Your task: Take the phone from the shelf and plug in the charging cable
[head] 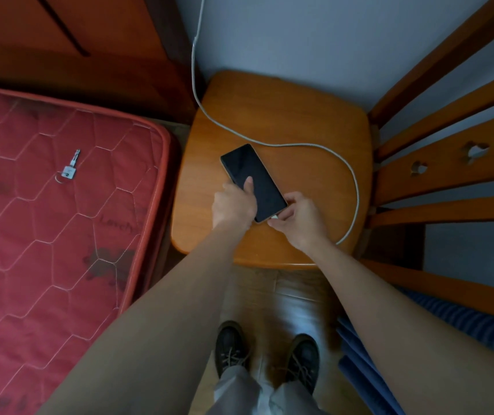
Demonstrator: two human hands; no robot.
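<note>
The phone [253, 182], black with a dark screen, lies face up and slanted on a wooden chair seat [299, 115]. The white charging cable [353, 181] curves across the seat, its plug at the phone's near end.

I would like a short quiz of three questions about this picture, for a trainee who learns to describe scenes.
1. True or false: the phone lies on the red mattress.
2. Which hand holds the plug end of the white cable at the phone's near edge? A) left hand B) right hand
3. Fill in: the small metal thing on the mattress is a ____.

Key
1. False: it rests on the wooden chair seat, screen dark and facing up.
2. B: the right hand pinches the plug at the phone's near edge, while the left hand steadies the phone.
3. key
</note>
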